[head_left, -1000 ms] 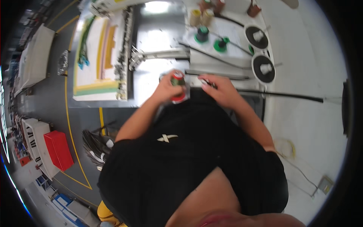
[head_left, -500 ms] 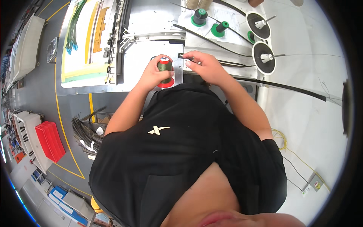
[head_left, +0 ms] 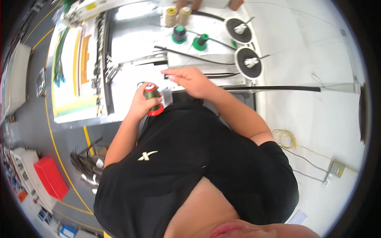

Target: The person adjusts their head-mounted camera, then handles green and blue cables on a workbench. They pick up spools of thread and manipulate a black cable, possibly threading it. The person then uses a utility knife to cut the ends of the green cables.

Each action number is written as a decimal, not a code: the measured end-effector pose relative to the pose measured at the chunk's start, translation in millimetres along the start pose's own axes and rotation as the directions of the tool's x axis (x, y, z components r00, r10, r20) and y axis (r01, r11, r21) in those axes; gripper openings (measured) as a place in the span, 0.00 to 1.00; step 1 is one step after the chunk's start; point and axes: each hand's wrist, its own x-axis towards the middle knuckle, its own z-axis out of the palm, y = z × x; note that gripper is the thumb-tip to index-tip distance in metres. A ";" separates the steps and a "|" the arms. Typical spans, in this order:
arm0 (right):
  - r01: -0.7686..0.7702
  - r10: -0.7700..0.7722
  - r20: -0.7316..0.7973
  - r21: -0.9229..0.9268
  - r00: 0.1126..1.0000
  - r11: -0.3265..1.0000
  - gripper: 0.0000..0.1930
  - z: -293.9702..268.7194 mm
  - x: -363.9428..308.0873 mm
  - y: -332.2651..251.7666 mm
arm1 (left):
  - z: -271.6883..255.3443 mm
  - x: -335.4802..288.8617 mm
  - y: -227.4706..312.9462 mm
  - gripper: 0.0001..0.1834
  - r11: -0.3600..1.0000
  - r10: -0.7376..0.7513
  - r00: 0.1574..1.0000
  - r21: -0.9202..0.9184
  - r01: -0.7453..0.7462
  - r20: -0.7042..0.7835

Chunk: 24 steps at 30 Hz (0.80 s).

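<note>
Inside left hand (head_left: 139,106), green thread spool (head_left: 150,94); fingers (head_left: 141,92) wrapped around.

left hand (head_left: 144,104): curled, gripping | right hand (head_left: 192,81): palm down, pointing left

A sewing workshop or factory floor, indicated by upright thread spools (head_left: 179,35) and spindle-mounted black discs (head_left: 241,63) with white rims at the far right of the worktable (head_left: 127,75). At left, yellow lines (head_left: 87,139) divide the grey floor (head_left: 66,139), and a red bin (head_left: 51,178) stands toward the near side.
</note>
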 end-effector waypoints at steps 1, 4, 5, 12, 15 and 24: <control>-0.022 0.022 0.013 -0.019 1.000 1.000 0.16 -0.4 1.8 -2.7 | 0.4 -0.4 -0.4 0.23 1.000 0.005 1.000 -0.015 -0.005 -0.008; -0.096 0.097 0.007 -0.063 0.995 0.993 0.16 -3.4 -1.0 -10.0 | 0.2 6.4 -3.8 0.23 0.999 -0.008 1.000 -0.035 0.009 0.020; -0.086 0.086 0.001 -0.065 0.996 0.994 0.16 -3.8 -2.0 -12.0 | -0.2 7.8 -3.8 0.24 1.000 0.007 0.999 -0.007 -0.007 0.032; -0.028 0.026 -0.041 -0.062 0.999 0.998 0.17 -8.4 -8.3 -17.4 | 2.7 10.9 0.5 0.23 1.000 0.005 0.998 0.001 -0.005 0.065; -0.026 0.023 -0.038 -0.088 0.999 0.996 0.17 -8.9 -7.7 -13.7 | 2.6 10.4 2.4 0.23 1.000 -0.006 0.998 0.024 0.005 0.062; -0.111 0.109 -0.019 -0.145 0.994 0.983 0.19 -13.1 -6.3 -21.6 | -1.0 9.3 -6.1 0.23 0.997 0.002 1.000 0.082 -0.004 0.018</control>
